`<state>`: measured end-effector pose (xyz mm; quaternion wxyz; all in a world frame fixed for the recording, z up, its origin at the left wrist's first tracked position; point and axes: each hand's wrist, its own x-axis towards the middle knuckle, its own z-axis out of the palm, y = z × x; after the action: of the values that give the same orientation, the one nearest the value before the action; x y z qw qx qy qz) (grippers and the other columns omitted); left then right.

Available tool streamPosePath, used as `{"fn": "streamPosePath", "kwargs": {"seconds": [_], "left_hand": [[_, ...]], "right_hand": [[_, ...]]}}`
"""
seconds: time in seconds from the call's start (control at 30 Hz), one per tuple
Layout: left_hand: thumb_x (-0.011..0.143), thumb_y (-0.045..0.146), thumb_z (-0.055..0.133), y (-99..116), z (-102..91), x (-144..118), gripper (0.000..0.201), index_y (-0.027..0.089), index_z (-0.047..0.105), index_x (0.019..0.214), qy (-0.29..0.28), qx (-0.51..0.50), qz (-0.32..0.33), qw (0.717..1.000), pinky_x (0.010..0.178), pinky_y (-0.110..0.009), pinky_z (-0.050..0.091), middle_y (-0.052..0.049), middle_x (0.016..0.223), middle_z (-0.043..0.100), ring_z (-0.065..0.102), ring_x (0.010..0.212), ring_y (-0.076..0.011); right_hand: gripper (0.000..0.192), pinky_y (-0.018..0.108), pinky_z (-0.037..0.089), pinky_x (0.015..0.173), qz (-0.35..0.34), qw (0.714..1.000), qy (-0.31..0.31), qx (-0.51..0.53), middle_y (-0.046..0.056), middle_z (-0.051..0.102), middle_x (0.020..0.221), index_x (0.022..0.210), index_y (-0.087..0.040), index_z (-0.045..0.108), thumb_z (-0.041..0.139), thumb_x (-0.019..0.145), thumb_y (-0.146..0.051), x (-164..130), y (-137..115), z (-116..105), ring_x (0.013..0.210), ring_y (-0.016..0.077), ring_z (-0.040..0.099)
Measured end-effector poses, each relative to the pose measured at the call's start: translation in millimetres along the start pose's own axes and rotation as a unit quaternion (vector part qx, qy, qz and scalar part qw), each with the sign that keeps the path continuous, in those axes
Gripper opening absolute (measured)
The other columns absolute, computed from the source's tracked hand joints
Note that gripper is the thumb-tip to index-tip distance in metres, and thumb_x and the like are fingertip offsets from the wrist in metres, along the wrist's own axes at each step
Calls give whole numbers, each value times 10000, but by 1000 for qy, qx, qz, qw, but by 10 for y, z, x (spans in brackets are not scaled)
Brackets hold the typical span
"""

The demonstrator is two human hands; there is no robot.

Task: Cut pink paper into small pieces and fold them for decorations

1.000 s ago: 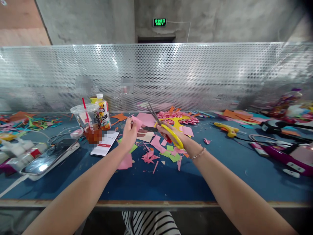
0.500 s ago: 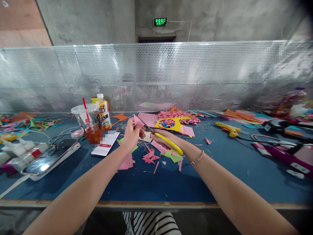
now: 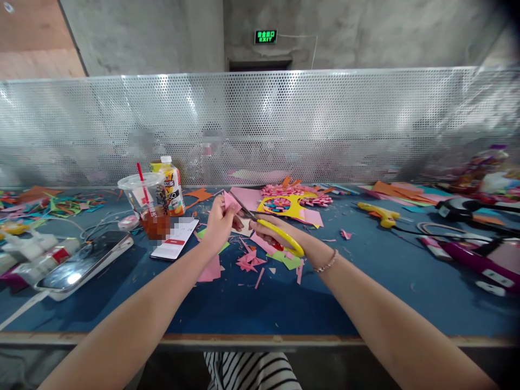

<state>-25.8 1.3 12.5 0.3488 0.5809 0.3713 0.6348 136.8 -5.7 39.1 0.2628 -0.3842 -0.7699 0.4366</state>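
My left hand [image 3: 218, 223] pinches a small folded pink paper piece [image 3: 231, 202] above the blue table [image 3: 260, 303]. My right hand [image 3: 280, 234] grips yellow-handled scissors [image 3: 270, 227], whose blades point up-left and meet the pink piece. Below the hands lie pink, green and orange paper scraps [image 3: 249, 260]. Behind them sits a yellow paper shape with pink fringed flowers [image 3: 290, 201].
A plastic cup with a red straw [image 3: 146, 203] and a juice bottle [image 3: 170, 184] stand at the left, beside a card [image 3: 174, 238] and a phone [image 3: 83, 262]. A yellow glue gun [image 3: 377, 214] and purple tools [image 3: 467, 254] lie at the right. A perforated metal screen [image 3: 260, 127] backs the table.
The scissors swung down from pointing upward to reach the pink piece, and the blades now sit against it. My left hand stayed nearly still.
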Motion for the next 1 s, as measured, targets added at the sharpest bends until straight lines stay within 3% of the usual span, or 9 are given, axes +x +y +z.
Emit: {"fn": "streamPosePath", "kwargs": {"seconds": [0.33,1.0], "left_hand": [[808,328,453,-13,-12,13,163,206,359,860,-4,2,-10,1000,455,-241,464,18,709,559,540,463,-87],[819,342,450,-26,-35,42,171,196,378,766,6,-21,-4,1000,382,-188,249,32,638,534,361,377,-30]], "right_hand": [[427,195,270,363,-9,1000,9,-6,-73,403,492,686,-190,407,486,741,-605,5,15,12,367,41,317],[495,206,310,377,-25,981,82,-176,-8,482,509,644,-163,477,368,783,-625,65,77,58,382,73,401]]}}
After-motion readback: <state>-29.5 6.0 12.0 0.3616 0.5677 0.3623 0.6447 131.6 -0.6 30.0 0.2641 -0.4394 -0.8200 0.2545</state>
